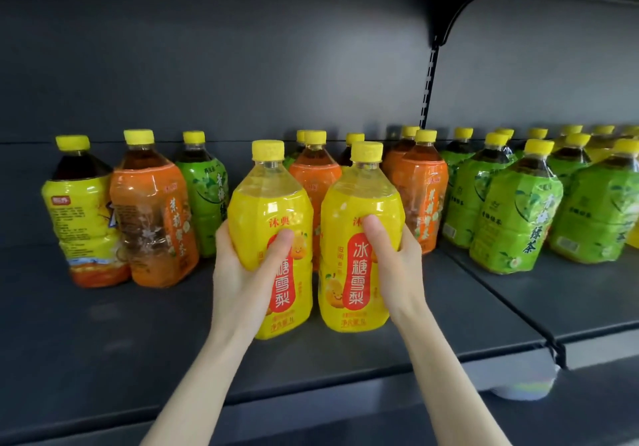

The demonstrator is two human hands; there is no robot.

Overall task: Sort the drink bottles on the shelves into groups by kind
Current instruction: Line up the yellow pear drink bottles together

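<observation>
**Two yellow pear-drink bottles held side by side at the shelf front**

Both forearms reached up and forward from the bottom of the view, bare to the wrist, converging toward the middle of the dark grey shelf. The left hand gripped the left pear-drink bottle from its outer left side. Its palm cupped the lower body, its thumb lay across the red label panel at the front, and the other fingers were hidden behind the bottle. The right hand mirrored it on the right pear-drink bottle, wrapping the outer right side with the thumb pressed upward on the yellow front.

The two bottles stood close together but apart, caps up, and the left one leaned slightly leftward. Whether their bases rested on the shelf or hung just above it could not be told.

Behind them, along the back of the shelf, stood mixed kinds. A dark tea bottle with a yellow label was at the far left, touching an orange-labelled bottle, and beside that was a green-labelled bottle. More orange-labelled bottles stood behind the held pair.

On the neighbouring shelf to the right, a group of green tea bottles was clustered, with yellow ones partly visible at the far edge.
</observation>
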